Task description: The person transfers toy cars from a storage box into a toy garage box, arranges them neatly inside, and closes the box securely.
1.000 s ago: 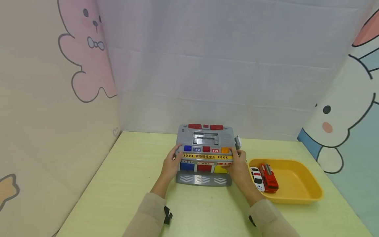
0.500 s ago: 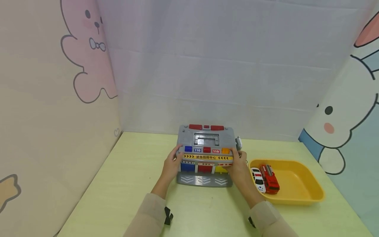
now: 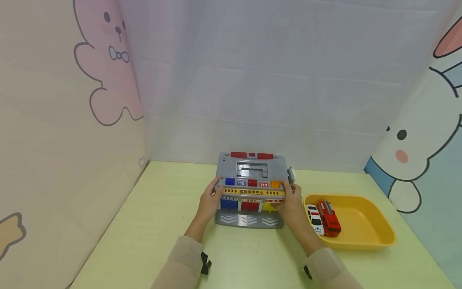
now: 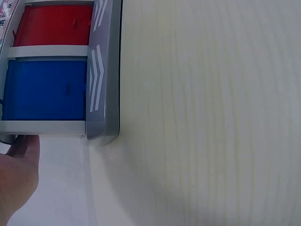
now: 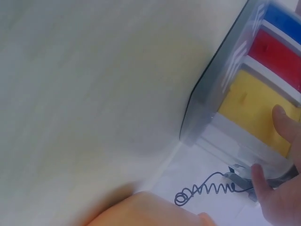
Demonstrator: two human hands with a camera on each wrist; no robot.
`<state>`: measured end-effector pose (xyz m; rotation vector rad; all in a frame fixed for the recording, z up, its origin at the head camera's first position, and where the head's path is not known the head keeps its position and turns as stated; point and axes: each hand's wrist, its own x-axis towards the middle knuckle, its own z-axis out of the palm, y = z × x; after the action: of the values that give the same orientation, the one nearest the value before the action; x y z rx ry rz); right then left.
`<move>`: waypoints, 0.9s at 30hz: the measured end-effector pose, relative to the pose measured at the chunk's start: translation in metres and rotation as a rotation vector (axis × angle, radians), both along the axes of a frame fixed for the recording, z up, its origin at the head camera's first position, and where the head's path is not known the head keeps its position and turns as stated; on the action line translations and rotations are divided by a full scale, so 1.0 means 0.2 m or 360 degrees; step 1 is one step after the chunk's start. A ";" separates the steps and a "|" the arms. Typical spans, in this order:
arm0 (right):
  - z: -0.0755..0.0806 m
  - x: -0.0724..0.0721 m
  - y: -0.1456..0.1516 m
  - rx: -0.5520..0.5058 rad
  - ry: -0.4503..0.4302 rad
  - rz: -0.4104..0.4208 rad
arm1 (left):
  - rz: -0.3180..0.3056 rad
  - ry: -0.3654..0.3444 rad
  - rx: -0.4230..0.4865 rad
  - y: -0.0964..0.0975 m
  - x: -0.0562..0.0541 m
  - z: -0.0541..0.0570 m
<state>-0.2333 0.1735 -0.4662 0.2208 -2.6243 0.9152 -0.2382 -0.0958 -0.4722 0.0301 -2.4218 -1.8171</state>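
A grey toy emergency garage (image 3: 252,176) stands on the table, with blue, red and yellow doors and a grey ramp at its front. My left hand (image 3: 210,198) holds its left front corner; in the left wrist view that hand (image 4: 19,174) is partly hidden by the garage's side. On the right front corner, my right hand (image 3: 290,200) has its grip. The right wrist view has one digit of it in front of the yellow door (image 5: 249,99) and another at the side wall. All the doors look closed.
Right of the garage sits a yellow tray (image 3: 361,241) holding a white toy police car (image 3: 315,220) and a red toy fire truck (image 3: 329,220). A grey toy handset with a coiled cord (image 5: 211,188) hangs at the garage's right side. Curtain walls (image 3: 274,100) stand behind the table.
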 end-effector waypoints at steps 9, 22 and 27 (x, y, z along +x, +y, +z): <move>0.03 0.03 0.00 0.0139 0.0085 -0.0005 | 0.0001 0.0003 -0.0008 0.00 -0.01 0.00; 0.14 0.07 -0.07 0.0178 -0.0058 -0.0017 | 0.0005 -0.0022 -0.0007 0.01 0.00 -0.01; 0.17 0.05 -0.10 0.0227 -0.0055 -0.0016 | 0.0007 -0.0012 -0.0004 0.00 -0.01 0.00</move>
<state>-0.2225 0.1525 -0.4327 0.2292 -2.7225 0.7350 -0.2395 -0.0954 -0.4728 0.0418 -2.4273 -1.8151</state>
